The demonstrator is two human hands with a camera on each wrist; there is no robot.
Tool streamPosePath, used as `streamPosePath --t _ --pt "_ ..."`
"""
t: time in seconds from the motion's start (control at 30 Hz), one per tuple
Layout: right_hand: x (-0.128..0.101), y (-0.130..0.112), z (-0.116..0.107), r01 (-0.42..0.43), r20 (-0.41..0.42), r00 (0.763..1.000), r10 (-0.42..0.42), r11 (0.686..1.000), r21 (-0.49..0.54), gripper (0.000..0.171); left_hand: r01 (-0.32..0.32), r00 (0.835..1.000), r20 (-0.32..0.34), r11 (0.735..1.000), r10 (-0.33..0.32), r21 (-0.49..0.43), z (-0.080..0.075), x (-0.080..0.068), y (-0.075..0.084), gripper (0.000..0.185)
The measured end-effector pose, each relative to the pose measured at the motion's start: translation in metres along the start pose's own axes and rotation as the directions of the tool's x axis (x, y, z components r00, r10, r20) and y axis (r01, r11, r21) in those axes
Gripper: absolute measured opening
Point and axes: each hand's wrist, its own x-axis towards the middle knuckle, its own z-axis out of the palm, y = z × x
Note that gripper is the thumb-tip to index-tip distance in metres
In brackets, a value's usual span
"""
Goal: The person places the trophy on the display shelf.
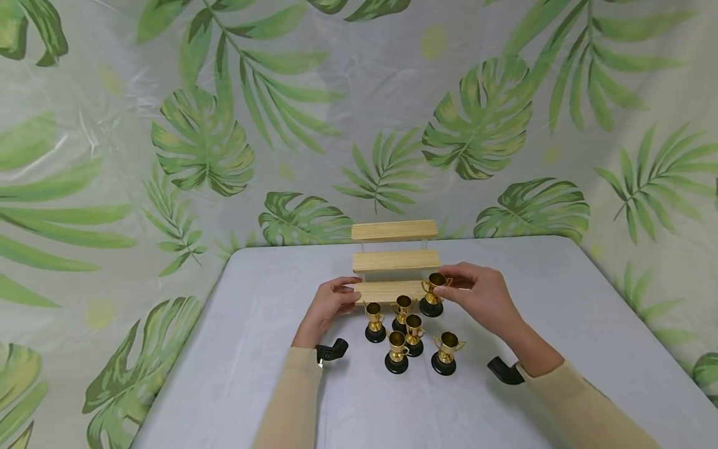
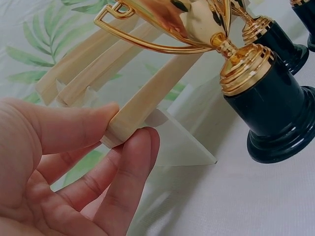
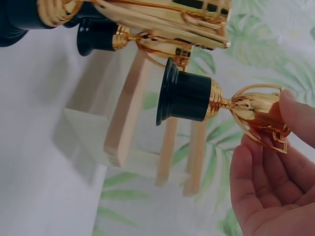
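Your right hand (image 1: pixel 482 299) pinches a gold trophy (image 1: pixel 432 294) by its cup, at the lowest step's three o'clock end. Your left hand (image 1: pixel 328 305) pinches the wooden stand (image 1: pixel 392 265) at nine o'clock. A loose grip could drop it onto the five trophies (image 1: pixel 406 337) on the worktop (image 1: pixel 589 312).

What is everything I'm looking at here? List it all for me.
Held trophy: one, gold cup on black base, at the right end of the lowest step.
Other trophies: five, gold and black, standing on the table in front of the stand.
Stepped stand: one, pale wood, three tiers, at the back of the table.
Table: one, light grey cover.
Backdrop: white sheet with green leaf print.
Left hand: pinches the lowest step's left end.
Right hand: pinches the held trophy's cup.
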Motion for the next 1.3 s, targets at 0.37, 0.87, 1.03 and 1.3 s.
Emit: streamPosePath --t 0.37,0.87,1.03,1.3 --pt "0.012 -0.009 0.000 0.038 -0.003 0.999 -0.038 0.999 -0.016 0.035 -0.012 1.000 0.005 1.000 0.012 0.002 0.001 0.002 -0.001 0.036" --pt "0.029 -0.020 0.001 0.038 -0.004 0.999 -0.038 0.999 -0.018 0.036 -0.001 1.000 -0.004 1.000 0.001 -0.001 0.001 0.002 -0.003 0.037" --pt "0.036 -0.026 0.000 0.044 -0.007 0.999 -0.044 0.999 -0.002 0.038 -0.002 1.000 -0.007 1.000 0.002 0.002 0.000 0.002 -0.003 0.038" --pt "0.049 -0.036 0.001 0.036 0.001 0.999 -0.036 0.999 0.007 0.040 -0.010 1.000 -0.012 1.000 0.010 0.004 -0.001 0.001 -0.003 0.038"
